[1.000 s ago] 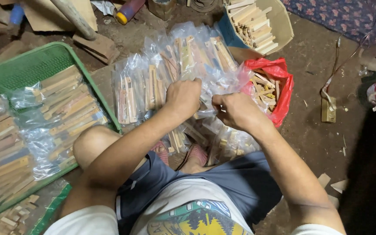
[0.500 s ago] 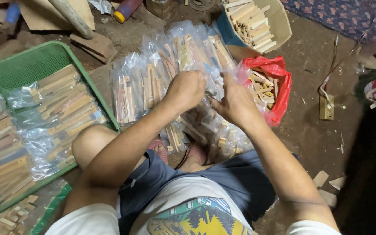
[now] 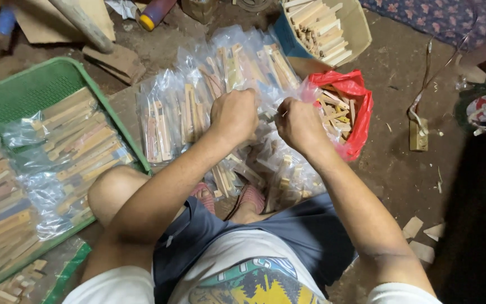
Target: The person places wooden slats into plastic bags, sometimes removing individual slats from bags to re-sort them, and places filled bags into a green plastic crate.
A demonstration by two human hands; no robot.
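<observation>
Left hand (image 3: 233,114) and right hand (image 3: 298,123): both closing in fists, gripping a clear plastic packet (image 3: 269,110) between them. Heap of bagged wooden sticks (image 3: 187,107) lying beneath; red bag (image 3: 355,90) sitting just beside the right hand.

A green plastic mesh crate (image 3: 40,93) is lying at the left on the dirt floor (image 3: 400,169), holding clear bags of flat wooden strips (image 3: 80,141). A beige tub (image 3: 361,34) is standing at the top, crammed with pale wooden sticks (image 3: 316,25). Just below it, a red plastic bag (image 3: 358,112) is gaping open with short wooden offcuts (image 3: 336,110) showing inside. A small wooden block (image 3: 418,135) is resting to its right. Pale wood chips (image 3: 420,231) are lying at the lower right. A flowered dark cloth (image 3: 445,17) is spreading across the top right corner.
</observation>
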